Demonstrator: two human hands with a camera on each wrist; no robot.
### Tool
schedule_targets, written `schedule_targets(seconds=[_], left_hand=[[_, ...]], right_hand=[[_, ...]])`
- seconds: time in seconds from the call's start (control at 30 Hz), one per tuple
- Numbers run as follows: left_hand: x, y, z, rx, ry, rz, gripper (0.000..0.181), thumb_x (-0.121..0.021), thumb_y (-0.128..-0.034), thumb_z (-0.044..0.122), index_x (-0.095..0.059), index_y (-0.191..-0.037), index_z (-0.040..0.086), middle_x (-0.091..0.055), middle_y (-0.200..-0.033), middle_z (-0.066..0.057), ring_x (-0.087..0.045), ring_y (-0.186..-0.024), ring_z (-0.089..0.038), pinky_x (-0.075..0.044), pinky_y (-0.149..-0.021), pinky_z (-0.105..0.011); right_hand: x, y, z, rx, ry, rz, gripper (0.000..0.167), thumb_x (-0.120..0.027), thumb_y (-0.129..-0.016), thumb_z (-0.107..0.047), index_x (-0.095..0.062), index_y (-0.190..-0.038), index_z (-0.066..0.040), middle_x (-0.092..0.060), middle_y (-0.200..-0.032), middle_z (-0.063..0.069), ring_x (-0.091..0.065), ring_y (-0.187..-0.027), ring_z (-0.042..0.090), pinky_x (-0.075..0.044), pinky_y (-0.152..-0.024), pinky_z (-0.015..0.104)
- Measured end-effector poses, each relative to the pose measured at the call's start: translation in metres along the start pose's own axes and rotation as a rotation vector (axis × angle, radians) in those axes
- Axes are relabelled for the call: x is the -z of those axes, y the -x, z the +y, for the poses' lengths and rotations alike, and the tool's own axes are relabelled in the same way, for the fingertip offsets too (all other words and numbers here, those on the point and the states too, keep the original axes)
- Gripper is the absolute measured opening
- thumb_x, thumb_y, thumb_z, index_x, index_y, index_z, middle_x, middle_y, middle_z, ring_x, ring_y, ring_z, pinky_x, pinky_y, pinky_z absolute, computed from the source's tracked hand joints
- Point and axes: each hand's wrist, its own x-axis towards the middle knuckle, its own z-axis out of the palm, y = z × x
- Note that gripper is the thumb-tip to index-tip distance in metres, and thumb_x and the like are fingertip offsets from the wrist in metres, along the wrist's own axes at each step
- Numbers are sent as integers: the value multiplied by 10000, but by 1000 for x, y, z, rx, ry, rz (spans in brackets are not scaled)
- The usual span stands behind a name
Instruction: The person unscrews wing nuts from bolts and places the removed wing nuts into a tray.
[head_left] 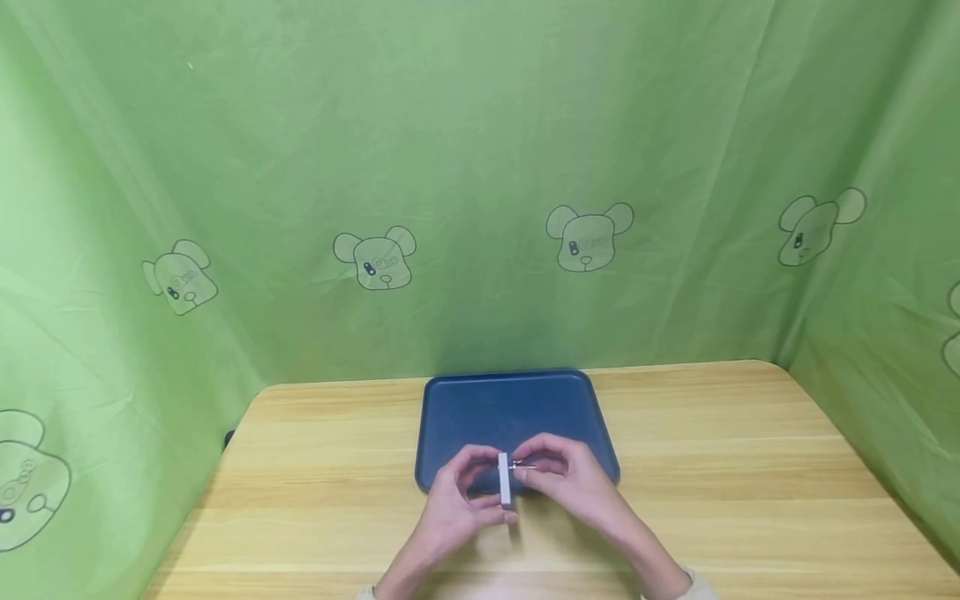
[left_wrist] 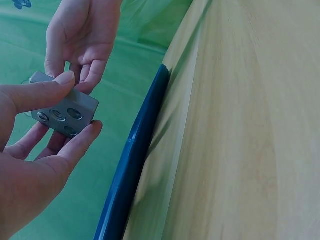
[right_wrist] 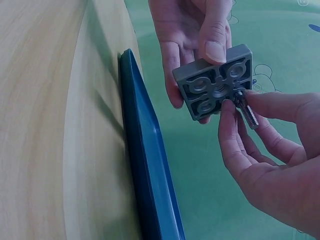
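1. Tabletop (head_left: 750, 467) gives me pale wood reaching well out left and right of the blue tray (head_left: 510, 408); its back edge meets the green curtain (head_left: 480, 125), which closes in at both sides as well.
2. I see the grey square block (head_left: 505, 481) held up in the air, in line with the tray's near rim in the head view and apart from it in both wrist views.
3. The left hand (head_left: 453, 504) grasps the block — thumb on one side, fingers on the other.
4. The right hand (head_left: 573, 483) pinches a threaded bolt (right_wrist: 248, 114) close to the block's corner, its bare end pointing away from the ribbed face. The two hands sit just beside each other, so room between them is tight.
5. From the head camera I get the block edge-on, its faces hidden; the left wrist view shows round holes in one face, partly behind the thumb. Fingers cover where bolt and block meet, so I cannot tell how far it is seated.
6. Sleeves (head_left: 697, 587) are cut off at the bottom, and a small dark thing (head_left: 229, 438) past the table's left edge is too small to name.
7. The raised-rim tray shows its blue floor behind the hands.
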Motion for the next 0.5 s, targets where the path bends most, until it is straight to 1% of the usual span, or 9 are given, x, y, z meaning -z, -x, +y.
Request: schedule_targets(seconds=[0.1,0.23,0.37,0.5], left_hand=[[0,0,0,1,-2,-2,695,-816,-645,-216,-566,-1265,-23,-579,-1325,-226,-530,-1304,-456,-610,-965,-452],[1,0,0,5,5,-12,702,-812,-649,-218,-558,-1274,-25,-580,-1324,-230,-538,-1291,-464,-591,-984,-507],[1,0,0,8,17,-15,706,-808,-649,-225,-554,-1278,-28,-586,-1324,-236,-540,-1285,-472,-566,-998,-561],[1,0,0,5,20,-16,703,-804,-650,-230,-551,-1276,-33,-589,-1321,-246,-534,-1286,-481,-567,-994,-561]], right_hand=[[0,0,1,9,-2,-4,279,-778,-887,-70,-685,-1143,-13,-716,-1111,160,-730,-996,294,-636,-841,269],[-1,-1,0,13,2,-1,305,-778,-871,-36,-681,-1158,-7,-702,-1126,164,-723,-967,263,-643,-834,277],[-1,0,-1,-11,-2,-2,299,-780,-875,-48,-691,-1158,-8,-715,-1094,174,-734,-928,235,-646,-809,273],[-1,0,-1,-24,-26,-8,290,-771,-884,-41,-688,-1158,5,-710,-1087,230,-747,-903,246,-649,-798,277]])
